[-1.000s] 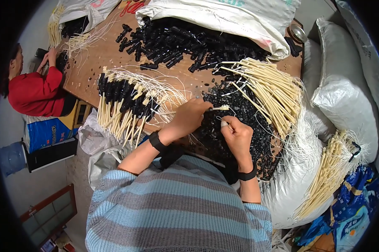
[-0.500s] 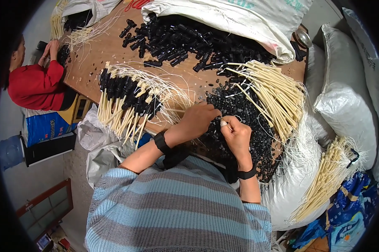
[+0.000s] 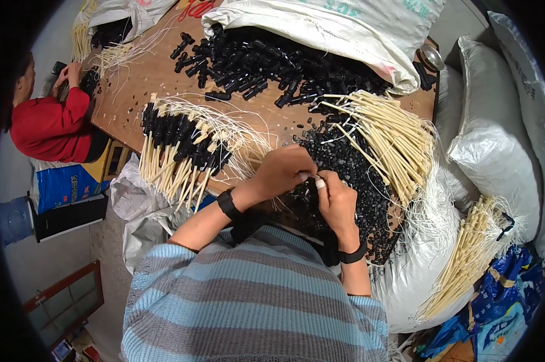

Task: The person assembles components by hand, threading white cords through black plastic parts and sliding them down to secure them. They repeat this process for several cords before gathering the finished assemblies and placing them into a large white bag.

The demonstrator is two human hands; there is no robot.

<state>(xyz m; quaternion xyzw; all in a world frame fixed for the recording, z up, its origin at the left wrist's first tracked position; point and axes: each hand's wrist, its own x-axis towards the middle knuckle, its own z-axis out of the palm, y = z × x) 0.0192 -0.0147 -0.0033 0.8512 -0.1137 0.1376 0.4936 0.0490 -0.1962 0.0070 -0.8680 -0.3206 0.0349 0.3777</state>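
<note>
My left hand [image 3: 286,171] and my right hand [image 3: 336,199] meet at the near side of the table, fingertips close together over a pile of small black plastic pieces [image 3: 345,160]. Both are closed in a pinch; whatever sits between the fingers is too small to make out. White tape wraps one of my right fingers. Left of my hands lies a bundle of cream tubes with black fittings and white cords [image 3: 179,145]. Beyond my right hand, a fan of plain cream tubes with white cords [image 3: 390,139] rests on the black pieces.
Black tubular fittings [image 3: 254,66] spill from a white woven sack [image 3: 326,27] at the back. Full sacks [image 3: 492,114] stand at the right, with another tube bundle [image 3: 465,259] beside me. A person in red [image 3: 52,123] works at the table's far left. Red scissors [image 3: 197,8] lie behind.
My hands stay together, with the left wrist turned slightly and the right hand shifted a little left. The view has moved slightly. The person in red has raised their hands a little.
</note>
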